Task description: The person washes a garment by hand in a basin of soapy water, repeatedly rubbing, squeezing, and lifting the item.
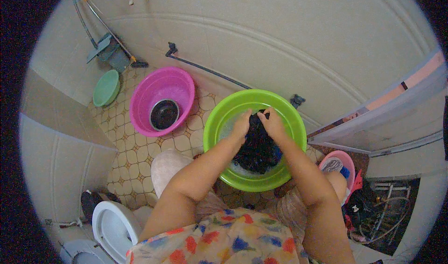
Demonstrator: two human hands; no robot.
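Handling black, wet-looking fabric (256, 149) inside the round lime-green plastic basin (254, 185). Whitish suds (249, 172) border the cloth; washing judged under way, soap not yet cleared, cloth not yet out. Left hand (241, 126) and right hand (274, 125) each pinch its upper end, close together but apart. Forearms converge from the lower edge, elbows bent outward. Cloth's full shape: cannot tell.

Black cloth (255, 145): is looking soaked, lying bunched inside the green basin (208, 133).
Green basin: is standing upright, round and wide, holding foamy water (227, 127) around the cloth.
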